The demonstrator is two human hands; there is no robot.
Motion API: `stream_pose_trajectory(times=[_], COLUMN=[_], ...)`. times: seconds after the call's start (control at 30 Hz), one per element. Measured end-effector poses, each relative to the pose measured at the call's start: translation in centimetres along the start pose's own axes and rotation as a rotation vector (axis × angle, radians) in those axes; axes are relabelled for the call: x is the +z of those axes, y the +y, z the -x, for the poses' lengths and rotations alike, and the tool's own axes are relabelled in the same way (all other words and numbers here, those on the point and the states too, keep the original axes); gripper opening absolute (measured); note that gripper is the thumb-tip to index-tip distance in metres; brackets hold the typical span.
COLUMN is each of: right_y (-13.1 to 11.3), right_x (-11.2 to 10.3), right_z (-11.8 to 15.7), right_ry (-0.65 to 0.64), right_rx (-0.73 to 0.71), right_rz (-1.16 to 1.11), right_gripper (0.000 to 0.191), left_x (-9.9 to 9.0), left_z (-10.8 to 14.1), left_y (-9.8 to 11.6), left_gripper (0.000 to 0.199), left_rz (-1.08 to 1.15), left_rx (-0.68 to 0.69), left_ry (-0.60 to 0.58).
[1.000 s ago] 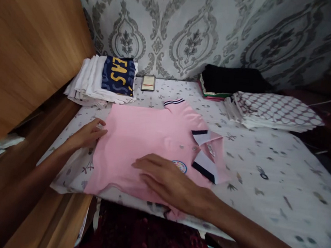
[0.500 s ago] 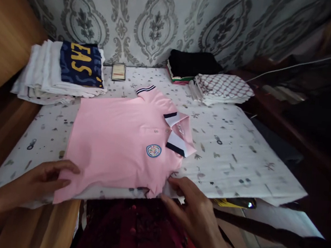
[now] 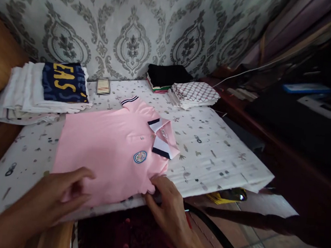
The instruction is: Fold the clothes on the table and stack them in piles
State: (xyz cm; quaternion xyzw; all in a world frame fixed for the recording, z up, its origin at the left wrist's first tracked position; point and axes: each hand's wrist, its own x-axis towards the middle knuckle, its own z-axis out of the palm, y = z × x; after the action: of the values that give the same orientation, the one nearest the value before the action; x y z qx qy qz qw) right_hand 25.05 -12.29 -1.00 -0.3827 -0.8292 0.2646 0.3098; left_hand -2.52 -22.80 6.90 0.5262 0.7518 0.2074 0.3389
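Observation:
A pink polo shirt (image 3: pixel 98 144) lies front up on the patterned white cloth (image 3: pixel 210 144), its hem to the left and its white and navy collar to the right. A round badge (image 3: pixel 140 157) sits on its chest. Over the lower hem corner, my left hand (image 3: pixel 60 195) is open, thumb and fingers apart; whether it touches the fabric is unclear. My right hand (image 3: pixel 167 205) pinches the near sleeve of the shirt at the cloth's front edge, and partly hides that sleeve.
Folded clothes (image 3: pixel 27 89) with a navy printed piece (image 3: pixel 66 82) on top are stacked at the back left. Black folded garments (image 3: pixel 169 76) and a checked pile (image 3: pixel 195 93) stand at the back right. A small blurred box (image 3: pixel 103 86) sits by the wall.
My left hand has moved right, in over the shirt from its hem corner. My right hand has closed on the near sleeve. The view has tilted up and turned right.

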Motion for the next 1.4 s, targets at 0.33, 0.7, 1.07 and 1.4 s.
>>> stream_pose_trajectory(times=[0.33, 0.7, 1.07, 1.4], right_y=[0.0, 0.3, 0.8, 1.2], right_x=[-1.4, -3.4, -4.6, -1.9], right_z=[-0.3, -2.4, 1.1, 2.9], right_ry=[0.016, -0.032, 0.175, 0.041], right_rx=[0.361, 0.826, 0.704, 0.675], right_rz=[-0.582, -1.352, -0.934, -0.845], right_gripper=[0.017, 0.054, 0.029, 0.032], left_x=[8.3, 7.6, 4.5, 10.1], left_z=[-7.4, -8.1, -7.5, -17.2], left_y=[7.3, 7.2, 6.9, 15.1], left_gripper=[0.029, 0.041, 0.058, 0.016], left_rz=[-0.218, 0.422, -0.003, -0.422], left_rx=[0.635, 0.284, 0.576, 0.890], left_ry=[-0.086, 0.004, -0.586, -0.148])
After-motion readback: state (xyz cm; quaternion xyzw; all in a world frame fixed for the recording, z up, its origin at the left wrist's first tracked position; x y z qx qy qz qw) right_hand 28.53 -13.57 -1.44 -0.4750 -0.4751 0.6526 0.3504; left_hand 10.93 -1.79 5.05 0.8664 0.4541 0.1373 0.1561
